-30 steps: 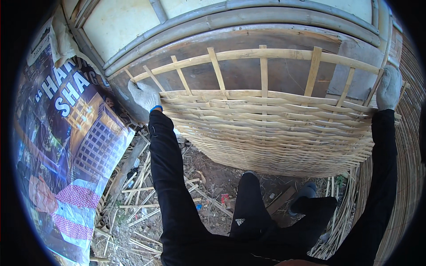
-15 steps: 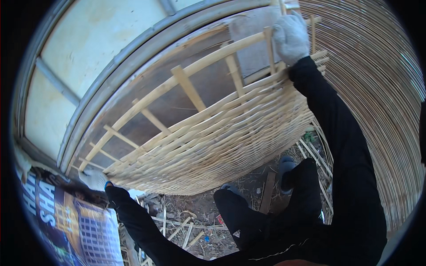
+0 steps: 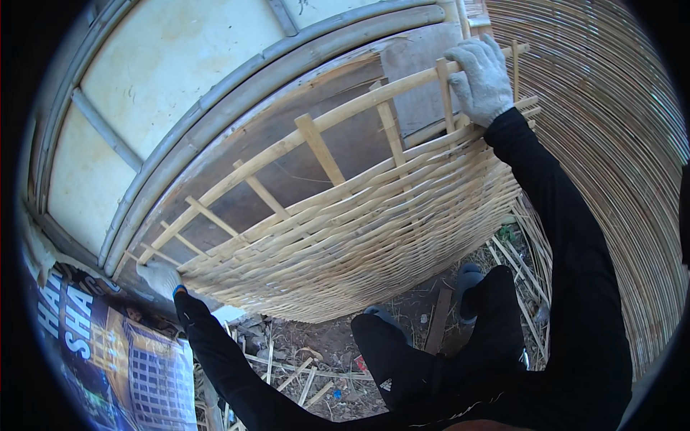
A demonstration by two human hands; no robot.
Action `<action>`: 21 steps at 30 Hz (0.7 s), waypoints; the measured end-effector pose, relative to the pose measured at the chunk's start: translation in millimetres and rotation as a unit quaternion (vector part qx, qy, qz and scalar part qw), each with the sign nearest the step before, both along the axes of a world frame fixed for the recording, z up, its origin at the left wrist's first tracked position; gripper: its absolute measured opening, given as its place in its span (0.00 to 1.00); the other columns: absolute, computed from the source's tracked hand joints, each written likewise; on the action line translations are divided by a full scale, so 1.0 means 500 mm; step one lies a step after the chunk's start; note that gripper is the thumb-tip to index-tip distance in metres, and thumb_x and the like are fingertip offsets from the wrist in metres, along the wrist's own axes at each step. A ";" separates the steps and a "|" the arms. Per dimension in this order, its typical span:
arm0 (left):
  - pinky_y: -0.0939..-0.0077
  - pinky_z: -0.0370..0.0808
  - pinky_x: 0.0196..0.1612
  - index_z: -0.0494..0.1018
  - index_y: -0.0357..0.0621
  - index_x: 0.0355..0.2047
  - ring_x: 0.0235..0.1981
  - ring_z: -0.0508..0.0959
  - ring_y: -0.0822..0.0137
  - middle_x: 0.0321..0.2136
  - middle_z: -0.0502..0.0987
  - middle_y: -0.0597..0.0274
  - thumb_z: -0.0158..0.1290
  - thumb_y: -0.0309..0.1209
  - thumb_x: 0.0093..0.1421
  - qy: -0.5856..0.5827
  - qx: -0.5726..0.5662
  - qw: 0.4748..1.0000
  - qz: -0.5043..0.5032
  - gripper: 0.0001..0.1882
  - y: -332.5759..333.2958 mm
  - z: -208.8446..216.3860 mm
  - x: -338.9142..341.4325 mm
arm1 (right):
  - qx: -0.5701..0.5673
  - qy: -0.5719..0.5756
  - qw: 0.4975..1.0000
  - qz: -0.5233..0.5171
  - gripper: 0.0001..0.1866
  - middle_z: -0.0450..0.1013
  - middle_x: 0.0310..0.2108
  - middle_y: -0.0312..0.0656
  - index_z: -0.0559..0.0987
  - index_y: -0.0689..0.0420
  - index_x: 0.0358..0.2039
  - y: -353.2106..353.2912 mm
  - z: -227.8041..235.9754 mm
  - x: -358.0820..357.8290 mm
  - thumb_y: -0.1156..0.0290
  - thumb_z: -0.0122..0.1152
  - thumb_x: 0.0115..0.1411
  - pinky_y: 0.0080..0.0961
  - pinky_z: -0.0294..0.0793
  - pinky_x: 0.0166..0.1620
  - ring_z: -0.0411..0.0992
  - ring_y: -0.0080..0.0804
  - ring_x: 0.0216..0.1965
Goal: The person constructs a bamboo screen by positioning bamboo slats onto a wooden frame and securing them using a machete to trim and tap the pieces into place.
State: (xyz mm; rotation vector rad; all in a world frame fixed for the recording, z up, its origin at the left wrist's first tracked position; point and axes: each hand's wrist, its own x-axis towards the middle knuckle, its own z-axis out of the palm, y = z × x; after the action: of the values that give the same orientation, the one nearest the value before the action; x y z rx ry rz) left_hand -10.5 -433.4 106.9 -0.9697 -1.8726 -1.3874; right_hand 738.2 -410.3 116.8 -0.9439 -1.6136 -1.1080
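Note:
A large woven bamboo panel (image 3: 359,230) stands tilted in front of me. Its lower part is tightly woven, and upright slats (image 3: 320,149) rise from it to one long bamboo strip (image 3: 280,147) along the upper edge. My left hand (image 3: 159,278), in a pale work glove, grips the panel's left end, its fingers partly hidden. At the upper right my right hand (image 3: 483,80), gloved too, is closed over the long strip beside an upright slat. The strip's ends run past both hands, and a gap separates it from the weave.
Behind the panel is a wooden board (image 3: 287,115) below a pale wall with grey poles (image 3: 108,129). A curved screen of thin canes (image 3: 596,144) borders the right. Cut bamboo pieces (image 3: 305,384) litter the ground by my feet. A printed banner (image 3: 151,366) hangs at lower left.
The view has shifted a little, so the panel and both hands appear slightly farther right. My right hand's fingers look less tightly curled on the strip. The left hand keeps its place at the end.

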 end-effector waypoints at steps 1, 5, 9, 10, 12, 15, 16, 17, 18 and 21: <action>0.56 0.70 0.54 0.64 0.33 0.58 0.51 0.75 0.40 0.51 0.74 0.35 0.41 0.31 0.69 -0.001 0.002 1.000 0.005 0.20 0.006 0.008 -0.004 | 0.011 0.003 1.000 -0.003 0.16 0.73 0.44 0.44 0.76 0.53 0.47 0.001 -0.002 -0.005 0.58 0.57 0.62 0.47 0.59 0.64 0.70 0.47 0.52; 0.53 0.71 0.53 0.63 0.37 0.61 0.52 0.75 0.38 0.52 0.74 0.36 0.41 0.35 0.70 -0.022 -0.014 1.000 0.014 0.22 0.025 0.003 0.010 | 0.009 0.013 1.000 -0.015 0.17 0.73 0.46 0.45 0.76 0.52 0.48 0.008 -0.025 -0.011 0.59 0.58 0.61 0.50 0.54 0.67 0.68 0.47 0.56; 0.52 0.71 0.54 0.63 0.38 0.61 0.53 0.75 0.38 0.52 0.74 0.36 0.41 0.36 0.70 -0.018 -0.023 0.999 0.020 0.22 0.029 -0.008 -0.002 | -0.023 0.024 0.999 -0.006 0.16 0.73 0.46 0.45 0.76 0.52 0.48 0.007 -0.026 -0.028 0.62 0.58 0.61 0.52 0.53 0.68 0.67 0.47 0.57; 0.51 0.71 0.54 0.63 0.38 0.61 0.53 0.75 0.37 0.52 0.74 0.35 0.41 0.36 0.70 -0.008 -0.024 0.999 0.026 0.22 0.031 -0.011 -0.002 | -0.022 0.022 1.000 -0.003 0.16 0.73 0.46 0.45 0.76 0.52 0.48 0.004 -0.028 -0.029 0.62 0.58 0.61 0.52 0.53 0.68 0.67 0.47 0.57; 0.51 0.71 0.54 0.63 0.38 0.60 0.53 0.75 0.37 0.52 0.74 0.35 0.41 0.36 0.70 -0.009 -0.030 0.999 0.027 0.22 0.039 -0.011 -0.006 | -0.030 0.035 0.999 -0.002 0.15 0.73 0.46 0.45 0.76 0.53 0.48 -0.003 -0.036 -0.033 0.63 0.56 0.61 0.52 0.52 0.68 0.67 0.47 0.57; 0.49 0.72 0.52 0.63 0.39 0.59 0.51 0.76 0.37 0.51 0.75 0.34 0.41 0.36 0.69 0.018 -0.025 0.999 0.036 0.22 0.044 -0.019 -0.016 | 0.009 0.056 0.998 0.006 0.14 0.73 0.45 0.45 0.76 0.53 0.47 -0.016 -0.054 -0.055 0.64 0.54 0.62 0.50 0.52 0.68 0.68 0.48 0.56; 0.48 0.73 0.51 0.64 0.40 0.59 0.50 0.76 0.36 0.49 0.76 0.34 0.41 0.35 0.69 0.017 -0.028 0.999 0.042 0.21 0.042 -0.020 -0.023 | 0.011 0.058 0.998 -0.001 0.14 0.73 0.46 0.45 0.77 0.53 0.47 -0.009 -0.061 -0.056 0.64 0.53 0.63 0.50 0.52 0.68 0.68 0.48 0.56; 0.47 0.73 0.50 0.64 0.41 0.58 0.49 0.77 0.35 0.47 0.77 0.33 0.41 0.35 0.68 0.014 -0.031 0.998 0.045 0.20 0.043 -0.020 -0.024 | 0.011 0.057 0.998 0.001 0.14 0.73 0.46 0.45 0.77 0.53 0.47 -0.007 -0.059 -0.056 0.64 0.53 0.63 0.50 0.52 0.68 0.68 0.48 0.56; 0.46 0.74 0.49 0.64 0.42 0.58 0.47 0.78 0.35 0.45 0.78 0.32 0.41 0.34 0.68 0.011 -0.033 0.998 0.049 0.20 0.042 -0.021 -0.025 | 0.013 0.051 0.999 0.009 0.14 0.73 0.46 0.45 0.77 0.53 0.47 -0.007 -0.054 -0.057 0.64 0.53 0.63 0.50 0.52 0.68 0.68 0.48 0.56; 0.46 0.73 0.50 0.64 0.43 0.58 0.47 0.78 0.35 0.45 0.78 0.33 0.41 0.35 0.68 -0.021 -0.053 0.997 0.059 0.20 0.038 -0.027 -0.022 | 0.015 0.045 0.999 0.013 0.14 0.73 0.46 0.46 0.77 0.53 0.47 -0.008 -0.055 -0.069 0.64 0.53 0.63 0.50 0.53 0.68 0.68 0.48 0.56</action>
State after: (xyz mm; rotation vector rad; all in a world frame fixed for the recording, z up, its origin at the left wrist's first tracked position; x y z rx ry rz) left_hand -21.6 -414.4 93.4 -0.8720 -2.0171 -1.2595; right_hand 703.9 -414.2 89.5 -0.9373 -1.5295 -1.0539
